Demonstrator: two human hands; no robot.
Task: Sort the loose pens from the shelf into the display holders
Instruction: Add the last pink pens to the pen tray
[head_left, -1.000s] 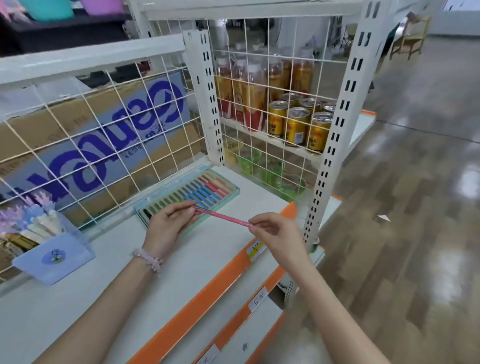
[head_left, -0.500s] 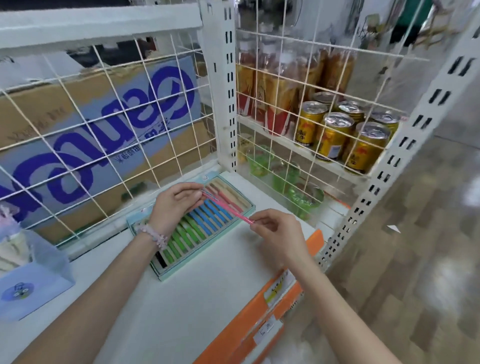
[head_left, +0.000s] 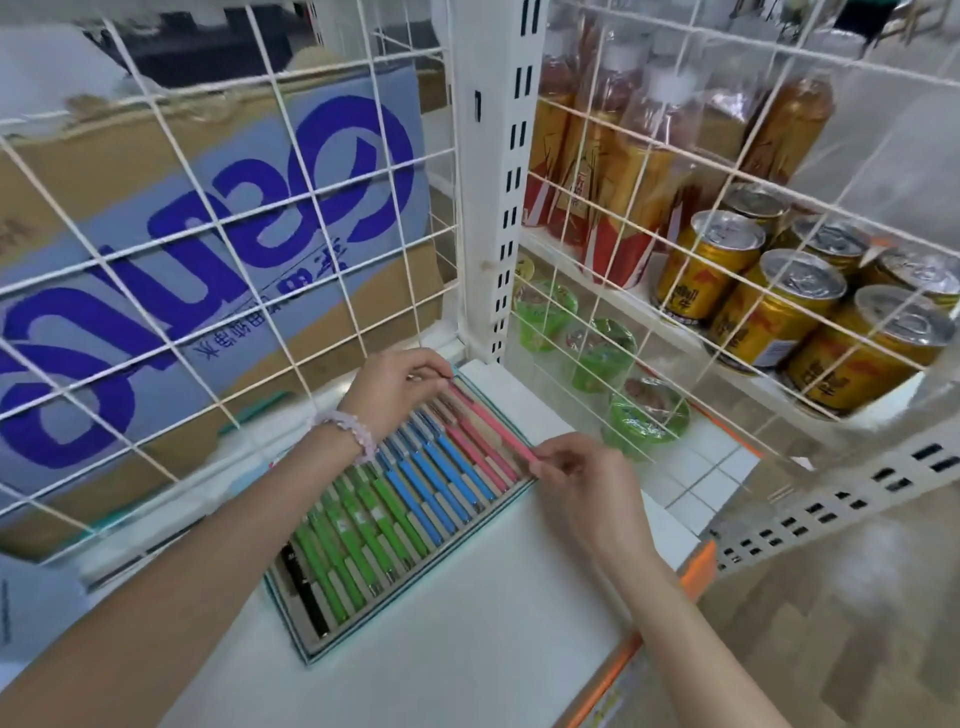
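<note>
A flat display tray (head_left: 415, 608) with a teal rim lies on the white shelf (head_left: 493, 649). It holds rows of pens: one black, several green, several blue, several pink. A pink pen (head_left: 493, 423) lies over the tray's right edge slot. My left hand (head_left: 395, 387) pinches its far end. My right hand (head_left: 582, 478) pinches its near end at the tray's front right corner.
White wire mesh (head_left: 218, 234) backs the shelf, with a cardboard box with blue lettering (head_left: 208, 249) behind it. Past the side mesh stand gold cans (head_left: 779, 306), bottles (head_left: 623, 171) and green cups (head_left: 644, 415). An orange strip (head_left: 691, 577) edges the shelf front.
Both hands carried the pink pen from above the shelf front to the right edge of the tray and lowered it. The view has moved closer.
</note>
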